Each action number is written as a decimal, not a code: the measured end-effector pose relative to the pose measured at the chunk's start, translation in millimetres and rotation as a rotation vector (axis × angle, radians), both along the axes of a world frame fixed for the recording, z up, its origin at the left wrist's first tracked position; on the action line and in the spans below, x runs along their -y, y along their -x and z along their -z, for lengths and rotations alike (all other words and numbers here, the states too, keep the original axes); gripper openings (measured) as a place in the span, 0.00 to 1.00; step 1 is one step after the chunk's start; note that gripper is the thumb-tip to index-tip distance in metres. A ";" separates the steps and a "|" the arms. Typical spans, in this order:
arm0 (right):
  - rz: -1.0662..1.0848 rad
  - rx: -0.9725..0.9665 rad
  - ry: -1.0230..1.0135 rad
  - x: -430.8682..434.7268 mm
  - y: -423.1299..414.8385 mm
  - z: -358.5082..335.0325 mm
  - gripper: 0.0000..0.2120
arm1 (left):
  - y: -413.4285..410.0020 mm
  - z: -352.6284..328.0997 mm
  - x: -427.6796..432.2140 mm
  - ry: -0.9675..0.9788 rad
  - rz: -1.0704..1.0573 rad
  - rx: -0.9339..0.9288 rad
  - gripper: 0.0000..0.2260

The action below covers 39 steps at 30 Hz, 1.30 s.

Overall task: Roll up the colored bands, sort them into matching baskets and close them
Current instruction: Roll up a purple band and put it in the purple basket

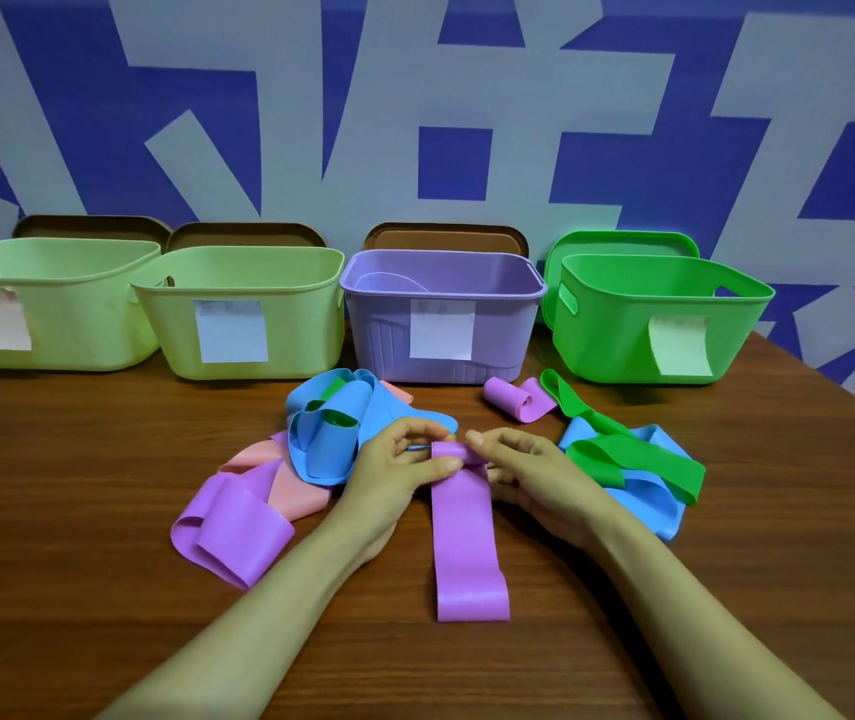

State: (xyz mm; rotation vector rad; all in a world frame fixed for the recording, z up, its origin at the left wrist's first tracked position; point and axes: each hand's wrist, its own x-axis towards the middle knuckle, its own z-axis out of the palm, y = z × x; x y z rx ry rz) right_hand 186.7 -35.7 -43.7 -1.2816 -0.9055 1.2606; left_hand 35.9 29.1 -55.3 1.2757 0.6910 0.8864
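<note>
Wall: the far wall (467,96) fills the upper half, painted deep blue with broad pale grey angular shapes.
Bench: the bench (103,511) is brown wood-grain, its right edge running diagonally toward the near right.
Light: even, with soft shadows.

I see a brown wood-grain table (103,511). Four baskets stand in a row at its far side: a pale green basket (67,304), a second pale green basket (290,324), a purple basket (378,330) and a bright green basket (612,324). Nearer me lie a flat purple band (467,537), a small purple roll (511,402), a green band (638,454) across a blue band (649,498), and at left a heap of bands (311,459).
</note>
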 end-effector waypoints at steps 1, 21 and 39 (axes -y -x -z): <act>-0.007 0.007 0.013 -0.3 -0.5 0.7 0.06 | -0.1 -0.3 0.7 -0.005 0.000 0.006 0.13; 0.058 -0.074 -0.141 -0.1 -1.7 1.6 0.14 | -2.0 -0.6 2.2 0.124 0.037 0.028 0.07; 0.032 -0.174 -0.058 -0.4 -5.0 0.4 0.07 | -2.4 2.9 1.5 0.072 0.003 -0.037 0.15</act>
